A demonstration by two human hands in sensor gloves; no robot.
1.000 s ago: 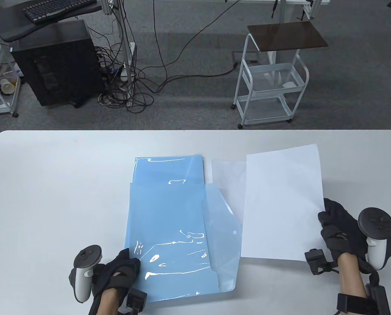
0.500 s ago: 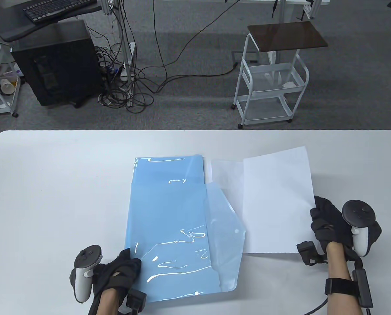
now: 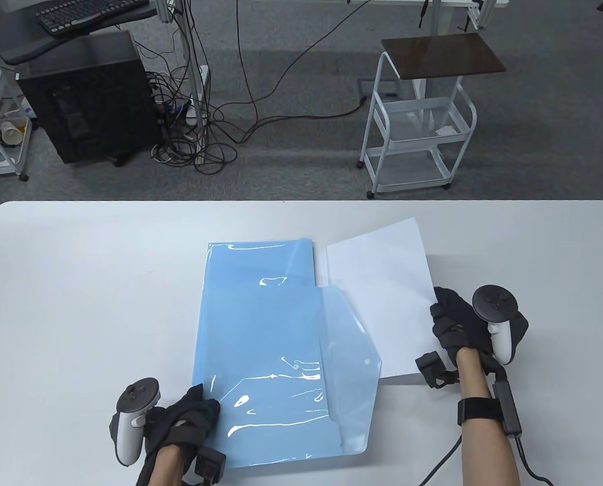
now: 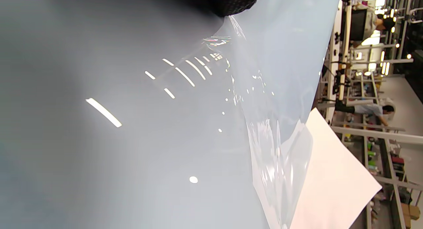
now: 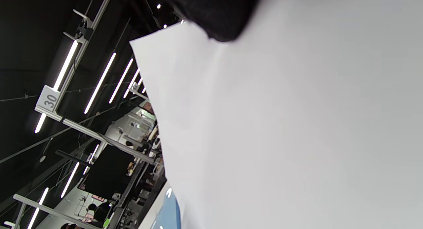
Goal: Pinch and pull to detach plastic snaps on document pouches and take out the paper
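The translucent blue plastic document pouch (image 3: pixel 260 364) lies flat mid-table, long axis running from my edge toward the far edge; its clear flap (image 3: pixel 349 354) is folded out to the right, pointed tip toward the white sheet of paper (image 3: pixel 382 298). A second blue pouch (image 3: pixel 258 263) lies under its far end, same orientation.

My left hand (image 3: pixel 187 415) pinches the near-left corner of the top pouch, fingers curled on the plastic. My right hand (image 3: pixel 455 324) grips the right edge of the paper, thumb on top. The sheet is out of the pouch, just right of the flap, long axis near-to-far and skewed, far corner tipped right.

Left wrist view: only a dark glove tip (image 4: pixel 231 2) at the top edge; glare streaks the plastic. Right wrist view: glove blurred, paper fills most of the frame. Whether the paper rests on the table or is lifted, I cannot tell.

Surface: white table (image 3: pixel 78 283). Beyond it, grey carpet, a white wire trolley (image 3: pixel 415 126), a black computer tower (image 3: pixel 86 96), tangled cables.
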